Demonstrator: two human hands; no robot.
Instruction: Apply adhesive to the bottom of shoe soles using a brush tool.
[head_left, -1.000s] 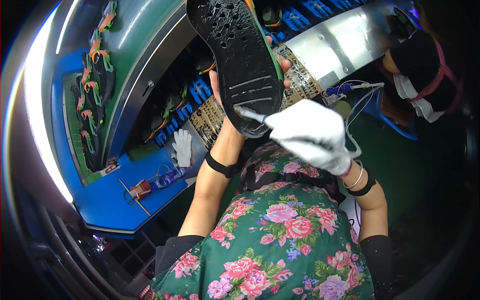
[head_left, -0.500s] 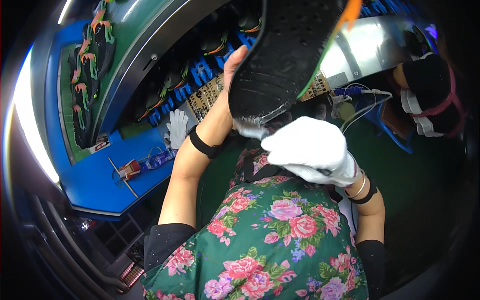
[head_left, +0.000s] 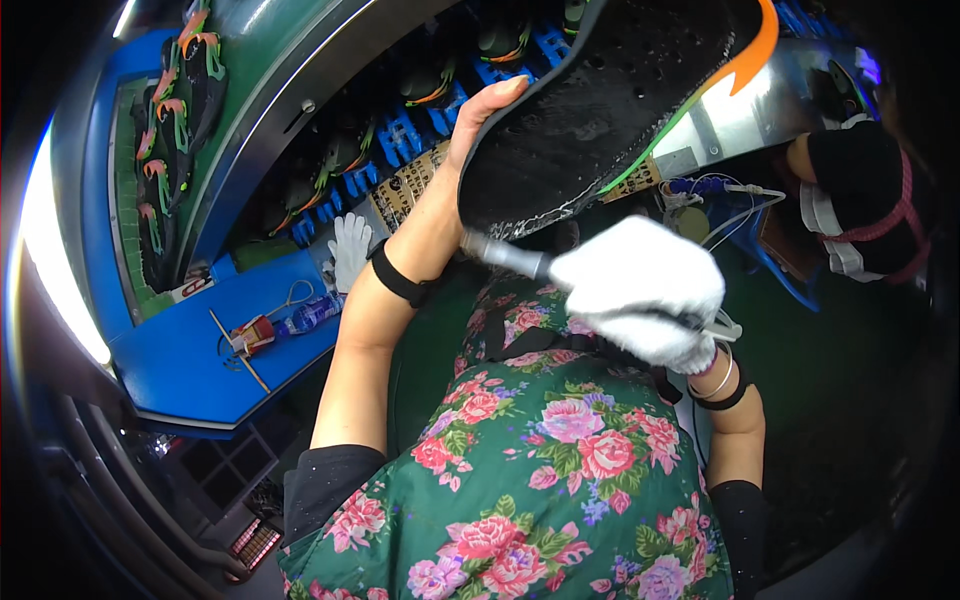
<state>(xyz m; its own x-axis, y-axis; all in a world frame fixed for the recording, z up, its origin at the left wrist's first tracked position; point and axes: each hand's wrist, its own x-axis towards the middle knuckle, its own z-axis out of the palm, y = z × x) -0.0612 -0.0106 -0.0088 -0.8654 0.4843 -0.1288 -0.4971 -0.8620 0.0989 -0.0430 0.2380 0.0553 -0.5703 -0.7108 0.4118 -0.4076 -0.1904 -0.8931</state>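
My left hand point(head_left: 475, 125) is bare and grips a black shoe sole point(head_left: 570, 140) at its side; most of its fingers are hidden behind the piece. The sole has small holes, whitish marks along its near end, and a green and orange edge on the right. A white knit glove covers my right hand point(head_left: 645, 290), which is closed around a slim tool point(head_left: 510, 258) with a silver front and dark grip. The tool's blurred tip lies at the near left end of the sole; whether it touches, I cannot tell.
At the left, a blue table point(head_left: 180, 350) carries a purple-blue bottle point(head_left: 310, 315), a red container point(head_left: 252, 335) and a white glove point(head_left: 350, 250). Behind the sole, several shoes stand in blue holders point(head_left: 402, 138). Another person point(head_left: 855, 200) is at the right, beside a blue stool point(head_left: 790, 270).
The sole has swung to the right and shows more of its orange edge. My right hand has shifted slightly right, and the tool's silver front shows more plainly.
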